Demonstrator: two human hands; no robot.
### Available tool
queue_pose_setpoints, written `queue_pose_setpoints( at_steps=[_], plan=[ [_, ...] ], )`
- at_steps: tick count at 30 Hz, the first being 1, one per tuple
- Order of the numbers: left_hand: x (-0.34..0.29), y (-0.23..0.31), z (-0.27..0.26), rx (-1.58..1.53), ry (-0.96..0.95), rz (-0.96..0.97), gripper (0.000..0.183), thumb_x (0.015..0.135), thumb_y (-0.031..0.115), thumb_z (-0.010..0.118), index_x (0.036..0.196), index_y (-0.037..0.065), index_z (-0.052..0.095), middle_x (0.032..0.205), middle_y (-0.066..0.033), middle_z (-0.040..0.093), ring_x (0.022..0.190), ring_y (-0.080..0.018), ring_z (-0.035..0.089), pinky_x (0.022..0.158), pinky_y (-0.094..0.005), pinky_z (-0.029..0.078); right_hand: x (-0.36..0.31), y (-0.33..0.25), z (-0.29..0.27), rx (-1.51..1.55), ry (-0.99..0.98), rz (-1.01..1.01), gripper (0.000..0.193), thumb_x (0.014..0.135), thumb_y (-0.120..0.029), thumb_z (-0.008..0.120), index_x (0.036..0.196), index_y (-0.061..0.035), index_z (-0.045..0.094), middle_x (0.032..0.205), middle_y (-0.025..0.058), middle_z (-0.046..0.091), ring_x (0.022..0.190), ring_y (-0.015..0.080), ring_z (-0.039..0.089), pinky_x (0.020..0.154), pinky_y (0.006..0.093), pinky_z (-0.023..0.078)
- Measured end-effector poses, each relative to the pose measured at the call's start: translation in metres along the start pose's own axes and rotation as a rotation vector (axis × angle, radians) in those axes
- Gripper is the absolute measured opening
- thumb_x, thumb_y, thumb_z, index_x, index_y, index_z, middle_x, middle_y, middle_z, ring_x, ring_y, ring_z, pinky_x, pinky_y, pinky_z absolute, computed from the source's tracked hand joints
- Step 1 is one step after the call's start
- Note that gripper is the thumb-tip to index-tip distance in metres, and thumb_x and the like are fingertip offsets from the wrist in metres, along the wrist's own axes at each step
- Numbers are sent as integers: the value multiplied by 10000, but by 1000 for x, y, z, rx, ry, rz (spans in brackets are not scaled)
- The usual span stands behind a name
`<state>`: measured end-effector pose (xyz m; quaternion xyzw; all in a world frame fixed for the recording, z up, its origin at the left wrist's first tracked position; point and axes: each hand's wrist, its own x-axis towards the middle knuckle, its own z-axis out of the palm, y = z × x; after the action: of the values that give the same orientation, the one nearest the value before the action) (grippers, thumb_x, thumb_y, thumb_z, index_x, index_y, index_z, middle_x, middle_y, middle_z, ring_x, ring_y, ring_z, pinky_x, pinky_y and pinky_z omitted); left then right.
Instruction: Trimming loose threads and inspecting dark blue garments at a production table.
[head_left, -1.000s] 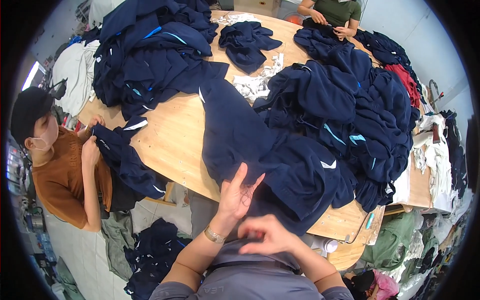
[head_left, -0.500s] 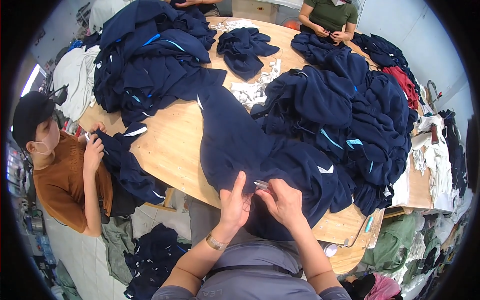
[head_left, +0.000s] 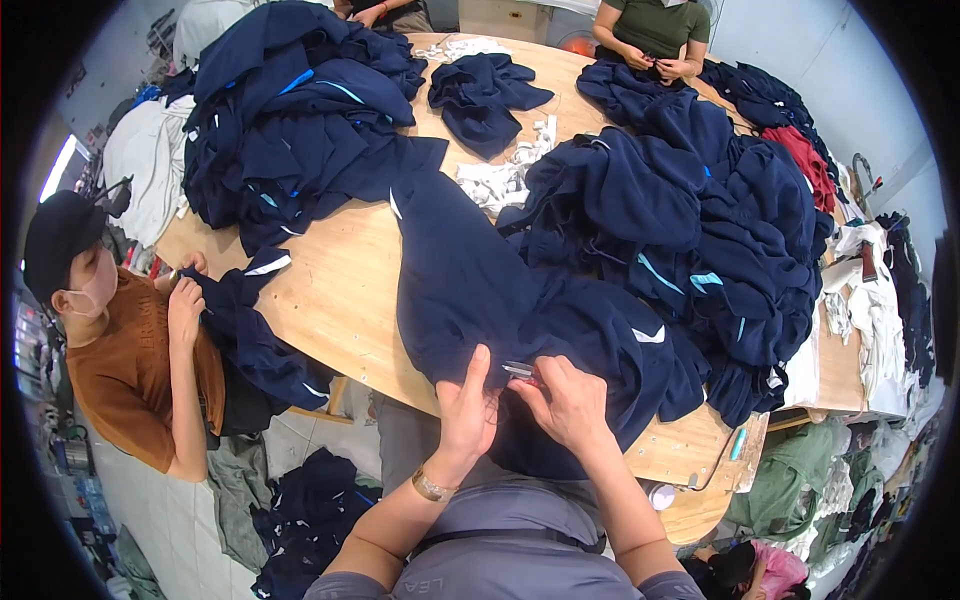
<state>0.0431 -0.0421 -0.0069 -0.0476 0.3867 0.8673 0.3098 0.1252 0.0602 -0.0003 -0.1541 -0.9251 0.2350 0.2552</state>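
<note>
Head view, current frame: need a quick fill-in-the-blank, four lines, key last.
1. The metal-tipped tool is in the person's ____ hand.
2. The wristband is on the person's ____ arm.
3. The garment before the person is dark ____.
4. The left co-worker's cap is ____.

Missing: right; left; blue; black.

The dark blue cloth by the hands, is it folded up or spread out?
Spread out, though rumpled: the navy cloth stretches over the wooden table and drapes past its near edge.
</note>
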Motion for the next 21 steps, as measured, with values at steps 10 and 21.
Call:
queue_pose_setpoints(
  at_steps=[10, 21],
  plan=[
    [-4, -2, -11, 145, 11, 47, 132, 893, 121, 568, 981, 23, 557, 881, -16, 582, 726, -69, 559, 587, -198, 467, -2, 4, -1, 82, 15, -2, 226, 781, -237, 672, 784, -47, 550, 627, 48, 526, 497, 202, 530, 449, 294, 390],
    [-5, 0, -3, 107, 27, 17, 140, 888, 107, 572, 978, 0, 566, 927, -37, 589, 773, -83, 566, 662, -214, 478, 9, 3, 12, 355, 246, -139, 345, 648, 79, 642, 967, -40, 597, 553, 12, 460, 443, 116, 451, 428, 243, 344]
  ],
)
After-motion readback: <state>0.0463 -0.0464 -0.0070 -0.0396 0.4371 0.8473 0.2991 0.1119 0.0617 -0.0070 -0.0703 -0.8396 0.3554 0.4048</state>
